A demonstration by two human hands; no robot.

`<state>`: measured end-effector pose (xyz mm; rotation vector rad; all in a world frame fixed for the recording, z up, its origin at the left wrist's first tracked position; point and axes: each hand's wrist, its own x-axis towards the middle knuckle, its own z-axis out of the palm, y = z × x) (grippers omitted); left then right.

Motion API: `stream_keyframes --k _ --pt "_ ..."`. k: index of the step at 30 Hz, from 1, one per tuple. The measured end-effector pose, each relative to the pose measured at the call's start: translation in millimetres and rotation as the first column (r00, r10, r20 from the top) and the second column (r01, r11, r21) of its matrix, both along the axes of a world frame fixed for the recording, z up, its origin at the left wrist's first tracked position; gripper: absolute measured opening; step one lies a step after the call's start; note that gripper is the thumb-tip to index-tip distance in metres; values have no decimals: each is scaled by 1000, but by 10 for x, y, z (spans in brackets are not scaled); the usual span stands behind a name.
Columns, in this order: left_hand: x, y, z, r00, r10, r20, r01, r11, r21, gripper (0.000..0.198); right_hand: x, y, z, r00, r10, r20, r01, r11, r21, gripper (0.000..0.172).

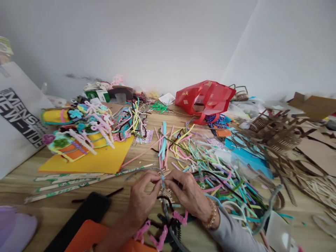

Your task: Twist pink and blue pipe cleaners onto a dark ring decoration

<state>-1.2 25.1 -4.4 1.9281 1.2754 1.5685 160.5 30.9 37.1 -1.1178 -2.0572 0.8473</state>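
Near the front of the table, my left hand (143,194) and my right hand (188,192) meet fingertip to fingertip. Thumb and forefinger of each are closed on a small light-blue fuzzy pipe cleaner (163,179), which sits around a grey pipe cleaner (166,210). The grey one runs down between my wrists, its lower part looking twisted. Below my hands lie pink coiled pipe cleaners (180,217) and a dark toothed thing I cannot make out. Just beyond my fingertips are light-blue pipe cleaners (163,140) in a bundle, with pink ones beside them.
A big pile of coloured pipe cleaners (225,175) spreads at right. Decorated yellow and orange baskets (70,150) stand on yellow sheets (86,164) at left. A black phone-like slab (81,217) lies near my left forearm. Farther back sit a red bag (204,96) and brown woven baskets (278,129).
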Motion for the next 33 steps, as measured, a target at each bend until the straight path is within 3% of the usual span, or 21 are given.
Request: stream_keyframes --k 3,7,11,14,17,20,23,25,29,33 --pt "10 -17 15 997 24 78 -23 1000 -15 8 -27 12 -40 991 -39 -130 12 979 -202 23" --pt "33 -42 73 967 19 253 45 969 -244 6 -38 74 -135 936 -74 -343 -106 873 -477 35" --pt "43 -28 136 903 45 427 158 889 -429 6 -30 136 -212 871 -104 -480 -223 787 -575 34" --pt "29 12 130 878 49 475 233 825 -515 9 -14 166 -249 850 -111 -514 -264 756 -600 35" --pt "8 54 76 828 28 559 354 747 -563 12 14 186 -263 860 -60 -506 -281 773 -569 34" --pt "-2 79 7 694 32 719 528 656 -539 15 43 187 -250 890 14 -456 -274 816 -509 31" --pt "-8 88 -52 558 55 828 666 566 -486 17 67 167 -217 939 63 -338 -203 895 -397 24" --pt "-12 89 -77 508 58 860 714 530 -458 17 79 155 -193 968 73 -239 -146 941 -305 19" --pt "-9 86 -82 486 53 872 726 531 -437 15 88 145 -150 988 92 -121 -115 974 -196 12" --pt "11 77 -86 537 33 843 707 527 -471 19 82 135 -112 996 71 -59 -79 986 -147 8"
